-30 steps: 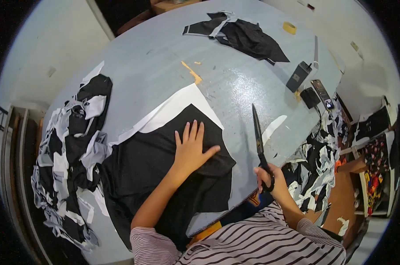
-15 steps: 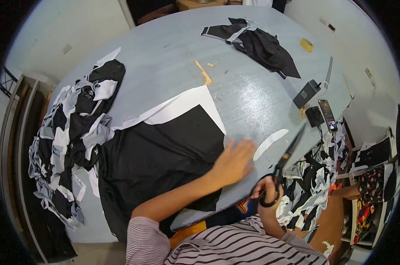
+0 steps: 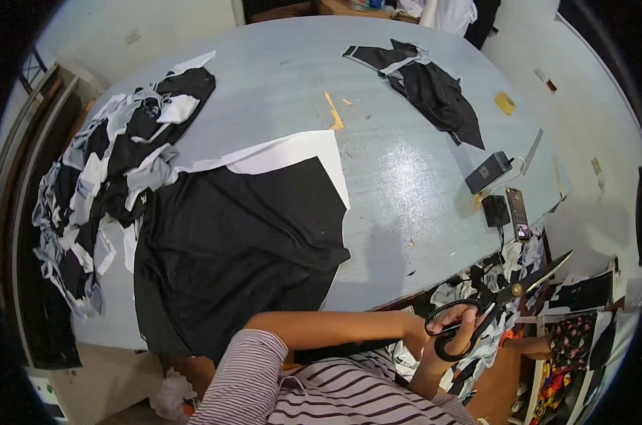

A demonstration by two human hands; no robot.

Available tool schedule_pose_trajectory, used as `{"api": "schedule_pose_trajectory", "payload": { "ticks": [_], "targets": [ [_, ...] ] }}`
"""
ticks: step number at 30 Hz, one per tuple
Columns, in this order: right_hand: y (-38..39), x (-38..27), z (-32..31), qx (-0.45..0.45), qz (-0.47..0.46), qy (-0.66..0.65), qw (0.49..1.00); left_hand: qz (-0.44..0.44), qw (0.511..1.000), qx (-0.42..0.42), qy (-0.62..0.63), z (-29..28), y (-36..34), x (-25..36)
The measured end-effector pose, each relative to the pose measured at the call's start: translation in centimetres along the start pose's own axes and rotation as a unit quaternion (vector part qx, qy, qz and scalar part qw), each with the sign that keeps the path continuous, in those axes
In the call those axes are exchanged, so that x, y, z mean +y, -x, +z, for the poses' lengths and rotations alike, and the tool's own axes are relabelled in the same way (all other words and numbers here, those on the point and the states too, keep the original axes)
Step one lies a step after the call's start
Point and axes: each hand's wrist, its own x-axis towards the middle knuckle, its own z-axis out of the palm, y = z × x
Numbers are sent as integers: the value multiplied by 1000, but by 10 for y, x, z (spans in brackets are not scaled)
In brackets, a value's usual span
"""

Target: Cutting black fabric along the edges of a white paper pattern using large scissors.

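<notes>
My right hand [image 3: 452,333] has its fingers through the handles of large black-handled scissors [image 3: 517,289]. The blades point up and to the right, past the table's edge. My left hand [image 3: 414,334] is beside the right wrist, low over the table's near right edge. Its fingers are mostly hidden, and white scraps [image 3: 406,363] show just below it. In front of me a large black cloth piece [image 3: 236,248] lies spread over a white sheet [image 3: 285,150], whose far and right margins stick out from under it. Some wrinkles run across the cloth.
Heaped black, white and grey scraps [image 3: 108,180] cover the table's left side. A black garment piece [image 3: 438,95], yellow tape roll [image 3: 504,103], dark box [image 3: 489,172], black adapter [image 3: 496,211] and phone [image 3: 518,214] lie toward the right. More scraps [image 3: 508,265] hang below the right edge.
My left hand has moved off the table to the right, beside my right wrist. The white curved scrap is gone from the tabletop. The scissors have swung outward to the right.
</notes>
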Motion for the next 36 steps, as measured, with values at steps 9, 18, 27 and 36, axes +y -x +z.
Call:
{"api": "schedule_pose_trajectory", "payload": {
  "ticks": [9,18,27,36],
  "targets": [
    [-4,-5,-1,-74,145,222,961,-89,816,146,-552,-116,102,47],
    [-12,32,16,-147,295,244,912,-234,809,149,-517,-14,204,89],
    [-41,32,16,-258,324,261,872,-84,841,232,-481,-120,140,73],
    [-18,17,-42,-391,476,297,730,-183,776,228,-560,-145,141,-13]
  ]
}}
